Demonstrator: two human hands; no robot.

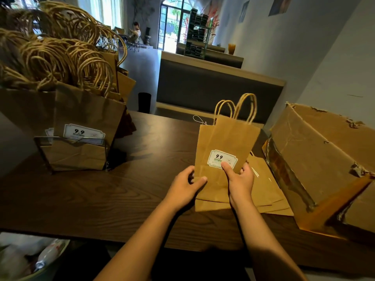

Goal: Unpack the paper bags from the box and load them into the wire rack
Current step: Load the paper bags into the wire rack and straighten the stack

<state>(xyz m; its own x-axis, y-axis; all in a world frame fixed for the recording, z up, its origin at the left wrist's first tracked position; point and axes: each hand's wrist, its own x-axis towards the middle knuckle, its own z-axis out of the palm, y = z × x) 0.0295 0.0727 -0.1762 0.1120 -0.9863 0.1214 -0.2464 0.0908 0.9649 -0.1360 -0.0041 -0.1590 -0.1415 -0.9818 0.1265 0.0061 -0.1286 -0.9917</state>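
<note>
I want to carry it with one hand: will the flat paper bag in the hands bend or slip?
The paper bag looks thin and flat, so probably light and bendy. Both hands, left hand and right hand, pinch its lower edge, yet it stands upright, so fairly stiff.

bare table (154, 179) between wire rack (71, 153) (packed full) and box (316, 159)

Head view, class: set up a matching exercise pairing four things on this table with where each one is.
Things:
1. wire rack
2. cardboard box
3. held paper bags
4. flat bags

Places:
A. lying on the table beside the box
B. upright in both hands, left hand and right hand
C. far right, torn
D. left side, packed with bags

Pairs: 1-D, 2-C, 3-B, 4-A
</note>
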